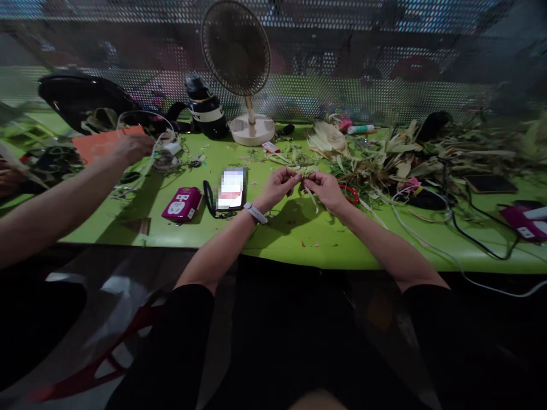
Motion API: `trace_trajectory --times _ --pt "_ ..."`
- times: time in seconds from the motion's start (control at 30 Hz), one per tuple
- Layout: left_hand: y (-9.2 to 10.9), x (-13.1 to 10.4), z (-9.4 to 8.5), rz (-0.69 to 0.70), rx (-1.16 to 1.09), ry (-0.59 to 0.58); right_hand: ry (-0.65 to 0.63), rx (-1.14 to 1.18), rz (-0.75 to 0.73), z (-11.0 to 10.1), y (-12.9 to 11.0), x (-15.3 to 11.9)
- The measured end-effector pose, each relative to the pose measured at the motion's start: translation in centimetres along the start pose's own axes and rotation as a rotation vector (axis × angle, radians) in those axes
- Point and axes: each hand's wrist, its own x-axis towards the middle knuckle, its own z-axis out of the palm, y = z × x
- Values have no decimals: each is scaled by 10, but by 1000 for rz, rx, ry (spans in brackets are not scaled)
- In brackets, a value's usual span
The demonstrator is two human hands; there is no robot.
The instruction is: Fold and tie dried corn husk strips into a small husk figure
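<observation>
Over the green table [273,250], my left hand [278,187] and my right hand [326,191] meet fingertip to fingertip. Both pinch a pale strip of corn husk [313,200], whose thin end hangs below the fingers. A light wristband [255,213] is on my left wrist. Close to my right hand lies a red ring [351,193], beside a tangled heap of dried corn husks [380,162]. A wider, pale husk bundle [328,139] rests behind my hands. The exact spot where the fingertips grip is too small to make out.
To the left are a phone [232,188], a magenta power socket [182,205] and a co-worker's hand [133,149] by an orange sheet [96,145]. A fan [252,130] and a black bottle [207,111] stand behind. Cables [459,228] cross the table's right side.
</observation>
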Motion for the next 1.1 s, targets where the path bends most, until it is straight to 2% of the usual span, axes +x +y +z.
trace_trajectory --times 0.13,0.33,0.5,0.63,0.73,0.83,0.93,1.1 --pt "-1 0 0 -44 18 13 9 37 24 0 2 1" --pt "7 -2 -7 -65 24 -35 55 140 32 2 2 2" --pt "17 -3 -26 -89 33 -199 131 191 45 -8 -3 7" --pt "15 0 -34 -102 52 -330 57 127 49 -11 -8 5" --pt "12 1 -28 -24 77 -293 -6 86 27 -5 -6 1" --pt "7 -1 -19 46 91 -204 -28 128 8 1 -1 -2" --pt "2 0 -12 65 80 -139 -54 130 -6 2 3 -3" --pt "-3 2 -9 130 139 -45 -57 135 -8 2 1 -5"
